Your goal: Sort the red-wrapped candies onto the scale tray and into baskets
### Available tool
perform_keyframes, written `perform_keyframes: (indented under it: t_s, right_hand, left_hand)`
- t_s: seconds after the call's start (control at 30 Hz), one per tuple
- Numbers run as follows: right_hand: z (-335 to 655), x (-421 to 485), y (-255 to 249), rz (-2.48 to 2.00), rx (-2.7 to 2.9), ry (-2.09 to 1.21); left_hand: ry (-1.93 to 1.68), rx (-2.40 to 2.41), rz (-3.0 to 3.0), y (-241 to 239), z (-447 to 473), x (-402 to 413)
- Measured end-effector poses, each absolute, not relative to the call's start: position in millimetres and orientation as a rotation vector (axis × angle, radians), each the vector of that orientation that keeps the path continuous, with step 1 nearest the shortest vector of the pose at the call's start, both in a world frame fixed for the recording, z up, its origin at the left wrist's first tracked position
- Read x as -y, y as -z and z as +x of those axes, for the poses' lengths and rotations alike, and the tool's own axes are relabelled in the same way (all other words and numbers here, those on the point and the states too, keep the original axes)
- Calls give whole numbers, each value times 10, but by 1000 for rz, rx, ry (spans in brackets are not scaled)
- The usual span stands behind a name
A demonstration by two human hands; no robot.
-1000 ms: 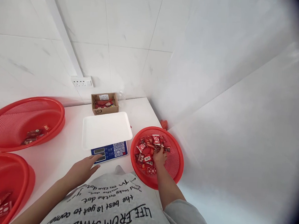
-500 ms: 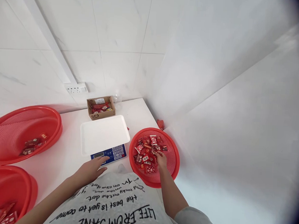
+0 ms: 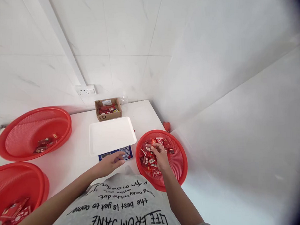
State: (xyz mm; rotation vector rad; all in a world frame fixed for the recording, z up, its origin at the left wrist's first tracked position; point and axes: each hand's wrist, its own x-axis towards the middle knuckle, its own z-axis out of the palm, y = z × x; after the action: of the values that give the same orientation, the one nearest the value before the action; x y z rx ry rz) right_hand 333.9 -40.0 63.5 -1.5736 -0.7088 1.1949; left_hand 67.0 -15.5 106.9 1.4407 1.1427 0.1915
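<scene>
Head view: I see the red packets [image 3: 159, 141] right of centre in 1 basket [image 3: 178, 161]; many lie loose, so I judge plenty is left. Right hand [image 3: 161, 156] is among them, fingers pinched; I can't tell on what. Left hand [image 3: 110, 163], fingers loosely spread, gripping nothing, is by the scale [image 3: 127, 151]. 2 baskets [image 3: 22, 135] at left also hold packets.

There are three red baskets [image 3: 177, 163], one scale [image 3: 113, 135], one cardboard box [image 3: 112, 116].
</scene>
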Motion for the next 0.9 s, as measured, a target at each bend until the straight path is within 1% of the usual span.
perform_keyframes:
  t_s: [0.17,0.3,0.5,0.7,0.9]
  right_hand:
    - [2929,456,-1019,-1461,1010,-1261]
    - [2719,546,-1135,-1349,1160,-1368]
    - [2593,665,-996,-1294,1294,-1485]
    - [2593,817,-755,-1227,1440,-1399]
    - [2599,1020,-629,-1279,1207,-1346]
  left_hand:
    - [-299,-957,976,-1279,780,227]
    - [-334,-855,800,-1348,844,296]
    - [-421,-872,639,-1167,907,445]
    - [-477,-916,594,-943,937,615]
    - [-528,-935,472,-888,945,800]
